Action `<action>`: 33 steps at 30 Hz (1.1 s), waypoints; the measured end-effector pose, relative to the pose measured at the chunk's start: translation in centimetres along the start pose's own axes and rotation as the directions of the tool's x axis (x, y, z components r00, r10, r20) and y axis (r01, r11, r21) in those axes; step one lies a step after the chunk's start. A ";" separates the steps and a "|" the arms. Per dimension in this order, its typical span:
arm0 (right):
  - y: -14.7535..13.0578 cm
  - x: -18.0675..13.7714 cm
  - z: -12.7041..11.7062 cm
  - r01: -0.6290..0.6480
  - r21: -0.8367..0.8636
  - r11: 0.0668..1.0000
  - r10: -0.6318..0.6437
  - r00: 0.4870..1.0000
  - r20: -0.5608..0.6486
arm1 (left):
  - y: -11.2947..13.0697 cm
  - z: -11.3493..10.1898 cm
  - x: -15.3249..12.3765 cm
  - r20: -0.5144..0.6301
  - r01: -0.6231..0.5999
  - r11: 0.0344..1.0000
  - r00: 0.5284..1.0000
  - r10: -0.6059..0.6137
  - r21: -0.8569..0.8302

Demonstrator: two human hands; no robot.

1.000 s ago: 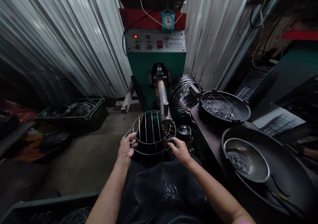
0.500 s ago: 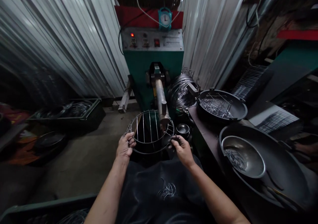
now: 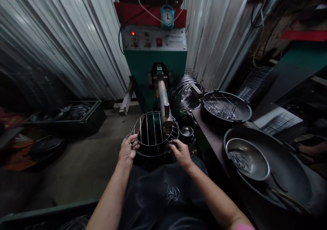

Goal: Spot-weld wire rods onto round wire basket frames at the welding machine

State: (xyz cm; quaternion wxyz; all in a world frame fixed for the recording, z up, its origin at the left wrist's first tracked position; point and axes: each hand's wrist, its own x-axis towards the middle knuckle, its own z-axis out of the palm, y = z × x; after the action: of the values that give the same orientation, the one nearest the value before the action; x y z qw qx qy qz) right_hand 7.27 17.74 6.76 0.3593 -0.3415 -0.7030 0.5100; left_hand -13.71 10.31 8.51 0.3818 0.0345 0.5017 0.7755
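A round wire rack (image 3: 154, 129) with parallel bars and a double rim sits below the electrode arm (image 3: 166, 111) of a green machine. My left hand (image 3: 129, 146) is closed on the rack's left rim. At the front right of the rim, my right hand (image 3: 180, 151) pinches with thumb and fingers, just under the arm's tip. Whatever lies in that pinch is too small and dark to make out. A little heap of short curved wires (image 3: 172, 192) rests on the dark apron (image 3: 150, 202) over my lap.
The machine's control panel (image 3: 153, 39) has a lit red lamp and a blue clock above. A wire coil (image 3: 186, 92) hangs beside it. On the right bench are a black pan (image 3: 245, 111) of wire parts and a steel bowl (image 3: 259, 158) inside a large wok (image 3: 293, 175). Green crates (image 3: 95, 116) stand left.
My right hand has shifted a little left along the front of the rim. My left hand keeps its hold, and the whole view has moved slightly.
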 end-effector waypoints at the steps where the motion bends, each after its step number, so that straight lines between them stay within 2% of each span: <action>1: 0.0 0.0 0.0 -0.003 0.003 1.000 0.003 1.000 -0.004 | 0.0 0.0 0.1 0.000 -0.001 1.000 1.000 0.001 -0.001; 10: 0.2 0.8 0.2 0.005 -0.001 1.000 -0.005 0.998 -0.062 | -0.5 0.7 0.9 -0.003 0.001 1.000 1.000 -0.001 -0.008; 18: 0.1 1.0 0.3 0.049 -0.116 0.992 -0.063 0.991 -0.118 | -0.8 0.6 0.9 -0.005 -0.012 1.000 1.000 0.012 -0.027; 26: 0.3 1.5 0.7 0.037 -0.120 0.992 -0.051 0.991 -0.121 | -0.3 1.1 0.7 -0.110 0.026 1.000 0.994 -0.028 -0.014; 33: 0.6 1.8 0.7 0.099 -0.197 0.975 -0.125 0.984 -0.123 | -1.0 0.7 1.5 -0.162 0.037 0.999 0.986 -0.034 0.013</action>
State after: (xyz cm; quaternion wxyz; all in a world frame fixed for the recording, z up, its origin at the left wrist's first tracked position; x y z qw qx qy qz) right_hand 5.84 19.05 6.30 0.4001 -0.3676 -0.7407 0.3951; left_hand -13.93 11.98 7.50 0.3532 -0.0342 0.5378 0.7648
